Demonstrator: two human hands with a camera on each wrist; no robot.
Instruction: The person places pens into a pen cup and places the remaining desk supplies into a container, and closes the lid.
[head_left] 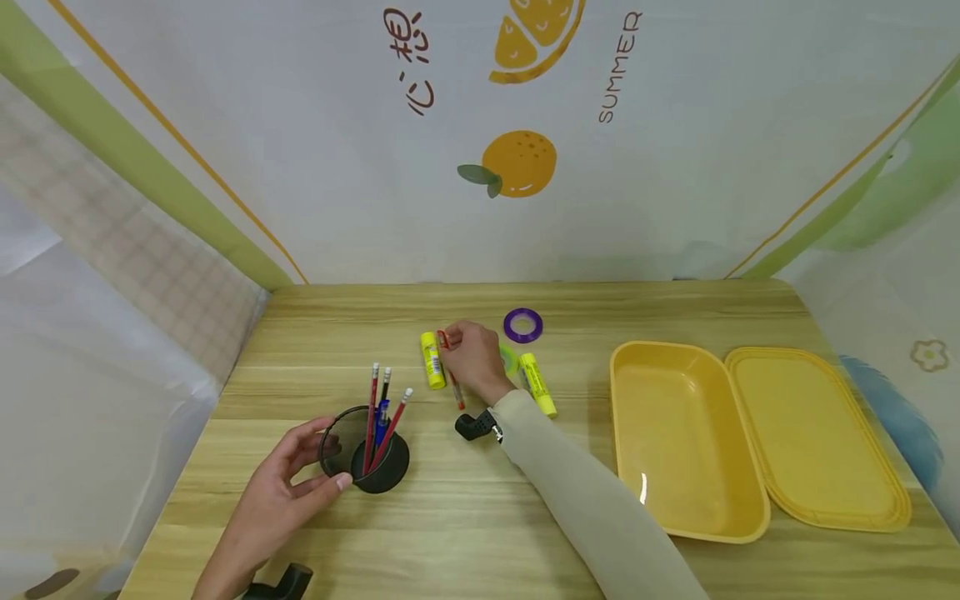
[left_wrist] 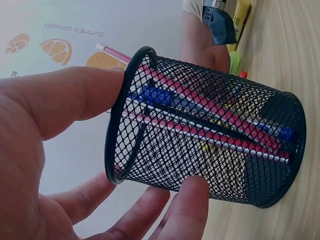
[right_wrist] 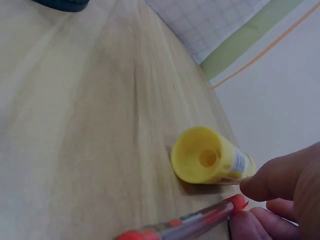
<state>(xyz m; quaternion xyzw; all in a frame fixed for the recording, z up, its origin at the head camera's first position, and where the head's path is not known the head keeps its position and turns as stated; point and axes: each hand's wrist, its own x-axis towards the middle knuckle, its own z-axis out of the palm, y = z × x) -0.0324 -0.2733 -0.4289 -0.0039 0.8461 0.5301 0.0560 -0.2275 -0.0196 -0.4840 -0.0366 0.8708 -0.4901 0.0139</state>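
Note:
My left hand [head_left: 279,493] holds a black mesh pen cup [head_left: 393,471] by its rim, thumb on one side and fingers round the other. Pencils [left_wrist: 210,107] with white erasers and a blue pen [head_left: 382,421] lean inside the cup. Farther back, my right hand [head_left: 474,357] pinches the capped end of a red pen [right_wrist: 195,223], which lies close to the tabletop. Just left of that pen lies a yellow glue stick [head_left: 432,361]. A second glue stick [head_left: 537,386] and a green tape roll [head_left: 510,360], partly hidden by the right hand, lie to its right.
A purple tape roll [head_left: 507,326] lies behind the right hand. On the right side of the wooden table [head_left: 465,517] stands an open yellow box [head_left: 675,450], with its yellow lid [head_left: 817,437] lying beside it. Printed cloth [head_left: 337,192] hangs behind the table.

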